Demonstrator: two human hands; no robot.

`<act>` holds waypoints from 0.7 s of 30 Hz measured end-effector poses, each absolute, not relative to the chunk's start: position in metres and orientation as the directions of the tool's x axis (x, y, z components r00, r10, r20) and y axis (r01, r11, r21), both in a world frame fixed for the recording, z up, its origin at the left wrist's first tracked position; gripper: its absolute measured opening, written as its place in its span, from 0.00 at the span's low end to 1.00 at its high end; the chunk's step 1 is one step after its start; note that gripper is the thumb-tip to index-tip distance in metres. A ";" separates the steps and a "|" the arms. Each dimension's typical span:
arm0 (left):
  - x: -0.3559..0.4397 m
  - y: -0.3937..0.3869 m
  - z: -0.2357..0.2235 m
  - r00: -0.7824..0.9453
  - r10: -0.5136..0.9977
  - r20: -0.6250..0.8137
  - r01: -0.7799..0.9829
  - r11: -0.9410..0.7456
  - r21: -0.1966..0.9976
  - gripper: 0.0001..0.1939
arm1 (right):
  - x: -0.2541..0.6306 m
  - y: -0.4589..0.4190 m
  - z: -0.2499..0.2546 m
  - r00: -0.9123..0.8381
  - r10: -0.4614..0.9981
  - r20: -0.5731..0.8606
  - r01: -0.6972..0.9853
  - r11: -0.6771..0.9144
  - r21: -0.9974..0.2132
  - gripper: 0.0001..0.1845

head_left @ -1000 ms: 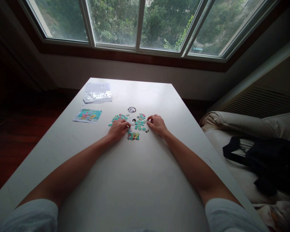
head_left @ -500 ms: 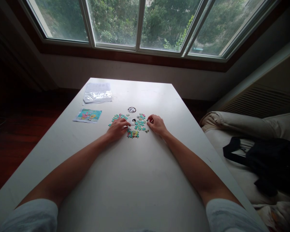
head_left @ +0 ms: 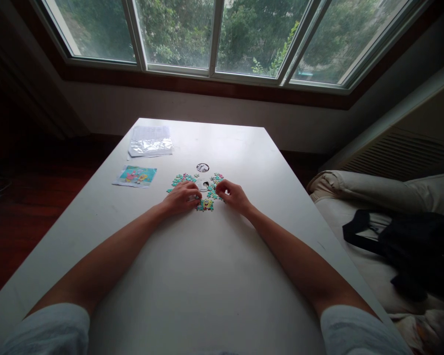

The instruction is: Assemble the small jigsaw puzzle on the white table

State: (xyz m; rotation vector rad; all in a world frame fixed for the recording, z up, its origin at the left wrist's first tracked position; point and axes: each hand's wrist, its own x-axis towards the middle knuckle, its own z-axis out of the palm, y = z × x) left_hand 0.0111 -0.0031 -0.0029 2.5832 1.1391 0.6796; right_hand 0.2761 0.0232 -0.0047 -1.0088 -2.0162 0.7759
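Note:
Part of a jigsaw puzzle, several joined pieces with a yellow cartoon face, lies near the middle of the white table. At its upper left edge, the curled fingers of my left hand press and steady it, covering that corner. Just right of it, my right hand has thumb and forefinger pinched on a small puzzle piece, mostly hidden by the fingertips. Loose teal puzzle pieces spread beneath and beyond the right fingers. Another heap of loose pieces sits behind my left hand.
Between the heaps is a round white-rimmed hole or disc, with a dark round opening behind it. A picture sheet lies to the left, papers in a clear sleeve behind. A sofa with a dark bag stands right.
The joined puzzle section slid slightly away from me under my left hand. My right hand moved left from the outer side of the right heap toward the joined section.

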 end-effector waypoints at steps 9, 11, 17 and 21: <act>0.008 -0.002 -0.003 0.585 0.751 0.308 0.623 -0.658 0.423 0.08 | 0.262 0.010 -0.001 -0.578 0.780 0.242 0.255 0.454 -0.854 0.09; 0.007 -0.002 -0.004 0.589 0.750 0.301 0.620 -0.658 0.426 0.08 | 0.261 0.007 -0.001 -0.608 0.761 0.225 0.267 0.463 -0.845 0.07; 0.006 0.001 -0.006 0.578 0.759 0.299 0.619 -0.647 0.445 0.08 | 0.252 -0.006 -0.003 -0.712 0.660 0.241 0.282 0.583 -0.762 0.04; 0.005 0.000 -0.007 0.573 0.761 0.304 0.614 -0.645 0.456 0.08 | 0.245 -0.014 -0.005 -0.728 0.626 0.282 0.273 0.640 -0.718 0.06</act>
